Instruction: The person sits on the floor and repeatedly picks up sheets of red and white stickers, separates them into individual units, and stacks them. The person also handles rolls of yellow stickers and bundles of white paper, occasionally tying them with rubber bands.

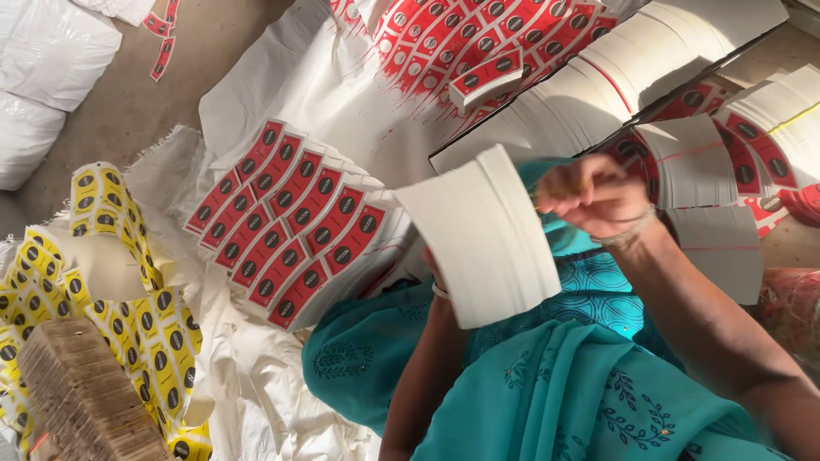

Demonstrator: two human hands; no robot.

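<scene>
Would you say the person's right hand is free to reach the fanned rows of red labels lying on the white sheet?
Probably not at once: the right hand is closed on something thin, and the white card stack held up by the left hand stands between it and the red labels.

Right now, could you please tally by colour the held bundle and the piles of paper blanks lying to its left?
White bundle, held by the left hand: 1
Red-printed pile: 1
Yellow-printed pile: 1
Brown edge-on stack: 1
Total: 4, leaving out the loose red pieces in the far corner.
</scene>
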